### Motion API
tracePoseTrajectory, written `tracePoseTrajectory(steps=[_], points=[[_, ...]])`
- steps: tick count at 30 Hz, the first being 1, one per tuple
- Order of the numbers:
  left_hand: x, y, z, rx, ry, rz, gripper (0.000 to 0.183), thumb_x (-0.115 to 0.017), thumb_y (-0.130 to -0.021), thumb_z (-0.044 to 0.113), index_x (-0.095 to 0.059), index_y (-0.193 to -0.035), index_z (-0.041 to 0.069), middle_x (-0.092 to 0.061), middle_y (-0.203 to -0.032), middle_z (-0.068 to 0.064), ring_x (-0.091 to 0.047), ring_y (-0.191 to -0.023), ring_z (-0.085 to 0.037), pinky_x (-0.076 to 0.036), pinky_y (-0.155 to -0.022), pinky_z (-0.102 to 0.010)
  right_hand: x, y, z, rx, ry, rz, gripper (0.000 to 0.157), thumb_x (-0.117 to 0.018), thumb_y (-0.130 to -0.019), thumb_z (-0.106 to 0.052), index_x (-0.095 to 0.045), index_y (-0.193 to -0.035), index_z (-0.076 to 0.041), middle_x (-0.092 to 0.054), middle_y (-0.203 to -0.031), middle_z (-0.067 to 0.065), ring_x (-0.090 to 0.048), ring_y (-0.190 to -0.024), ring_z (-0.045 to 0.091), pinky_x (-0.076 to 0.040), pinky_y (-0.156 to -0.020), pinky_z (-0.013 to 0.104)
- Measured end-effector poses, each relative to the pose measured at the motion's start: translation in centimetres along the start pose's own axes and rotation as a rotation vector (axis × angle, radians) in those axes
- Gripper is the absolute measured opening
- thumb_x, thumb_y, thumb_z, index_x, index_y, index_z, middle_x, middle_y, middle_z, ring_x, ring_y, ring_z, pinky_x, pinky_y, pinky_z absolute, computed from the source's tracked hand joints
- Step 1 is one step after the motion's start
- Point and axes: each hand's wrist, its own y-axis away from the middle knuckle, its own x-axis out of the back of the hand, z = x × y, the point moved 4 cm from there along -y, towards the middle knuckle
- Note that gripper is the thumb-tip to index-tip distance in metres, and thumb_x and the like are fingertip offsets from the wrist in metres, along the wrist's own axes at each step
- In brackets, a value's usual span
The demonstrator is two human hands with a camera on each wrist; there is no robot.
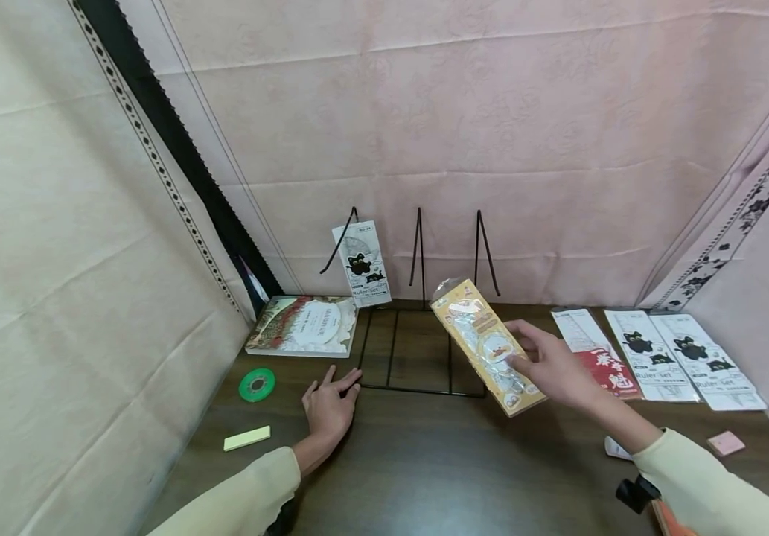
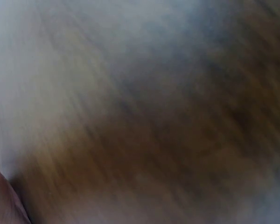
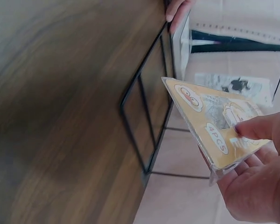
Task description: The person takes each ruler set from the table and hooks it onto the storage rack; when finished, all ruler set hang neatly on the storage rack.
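My right hand holds a yellow packet in a clear sleeve, thumb on its front and fingers behind. The packet tilts above the right front of a black wire rack; "4PCS" shows on it in the right wrist view. With fingers spread, my left hand rests at the rack's front left corner. Three upright hooks rise from the rack's back. From the left hook hangs a white ruler-set packet with black cats. The left wrist view is mostly blurred table, with a bit of skin at its corner.
A picture-covered book, green disc and pale yellow strip lie left. On the right are a red-and-white packet, two white cat packets and a pink block. Cloth walls surround the table.
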Motion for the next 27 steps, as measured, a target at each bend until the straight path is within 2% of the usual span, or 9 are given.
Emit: tracePoseTrajectory(steps=[3,12,17,27], points=[[-0.1,0.0,0.1,0.006,-0.002,0.004,0.030,-0.070,-0.088,0.023,-0.071,-0.117,0.028,-0.069,-0.120,0.011,-0.043,-0.139,-0.018,-0.017,-0.115,-0.053,-0.4,0.5,-0.9,0.012,-0.015,-0.001,0.046,-0.063,-0.093,-0.014,-0.050,-0.134,-0.030,-0.069,-0.112,0.012,-0.070,-0.077,0.019,-0.056,-0.056,0.033],[-0.1,0.1,0.2,-0.007,0.011,0.016,0.029,-0.070,-0.088,0.020,-0.072,-0.116,0.026,-0.069,-0.120,0.009,-0.045,-0.138,-0.020,-0.017,-0.114,-0.054,-1.0,2.3,-4.2,0.157,0.169,0.049,0.047,-0.064,-0.092,-0.015,-0.052,-0.131,-0.037,-0.070,-0.109,0.004,-0.066,-0.070,0.011,-0.052,-0.054,0.023],[0.0,0.0,0.3,-0.002,0.015,0.012,0.030,-0.070,-0.088,0.019,-0.072,-0.117,0.025,-0.069,-0.120,0.008,-0.044,-0.139,-0.020,-0.016,-0.115,-0.055,-1.2,3.0,-5.7,0.193,0.192,0.065,0.049,-0.065,-0.091,-0.015,-0.052,-0.129,-0.042,-0.070,-0.108,-0.001,-0.065,-0.069,0.009,-0.052,-0.054,0.023],[0.1,-0.1,0.4,0.010,-0.006,0.002,0.030,-0.070,-0.088,0.020,-0.071,-0.117,0.025,-0.069,-0.120,0.009,-0.044,-0.139,-0.020,-0.017,-0.114,-0.054,-0.6,4.0,-7.8,0.305,0.323,0.196,0.050,-0.068,-0.089,-0.015,-0.054,-0.128,-0.042,-0.072,-0.102,-0.005,-0.059,-0.063,0.002,-0.046,-0.049,0.020]])
